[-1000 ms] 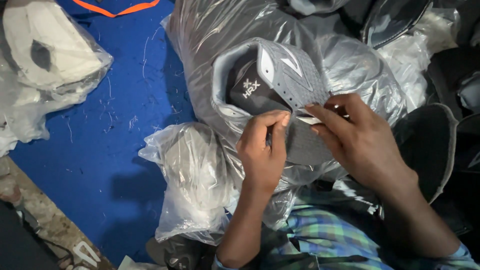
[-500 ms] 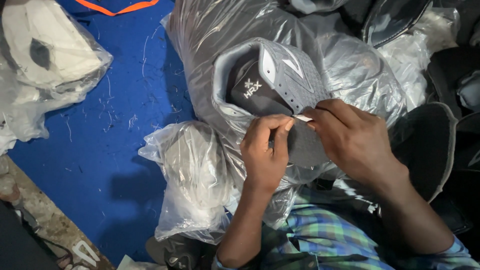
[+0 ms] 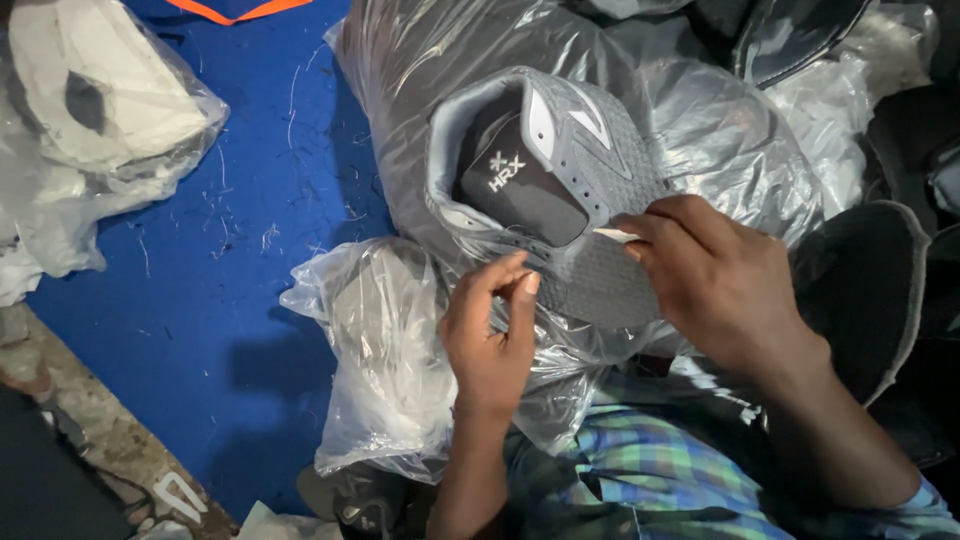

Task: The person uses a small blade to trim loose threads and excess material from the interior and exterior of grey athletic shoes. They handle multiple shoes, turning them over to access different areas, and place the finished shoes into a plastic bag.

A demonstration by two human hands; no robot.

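A grey mesh shoe upper [image 3: 600, 270] with a dark tongue lies on a big clear plastic bag in my lap. My right hand [image 3: 720, 290] rests on the upper's right side. It pinches a thin white lace tip [image 3: 608, 235] beside the row of eyelets. My left hand [image 3: 490, 345] hovers at the upper's lower left edge, thumb and forefinger pressed together. Nothing shows between them.
A small plastic bag of grey pieces [image 3: 385, 350] sits left of my left hand. A bag of white shoe parts [image 3: 90, 120] lies at the upper left on the blue mat [image 3: 200, 300]. Black soles [image 3: 870, 280] pile up on the right. Checked cloth [image 3: 640, 480] covers my lap.
My left hand has let go of the lace tip and drawn back down and to the left. My right hand keeps the tip and has shifted slightly right.
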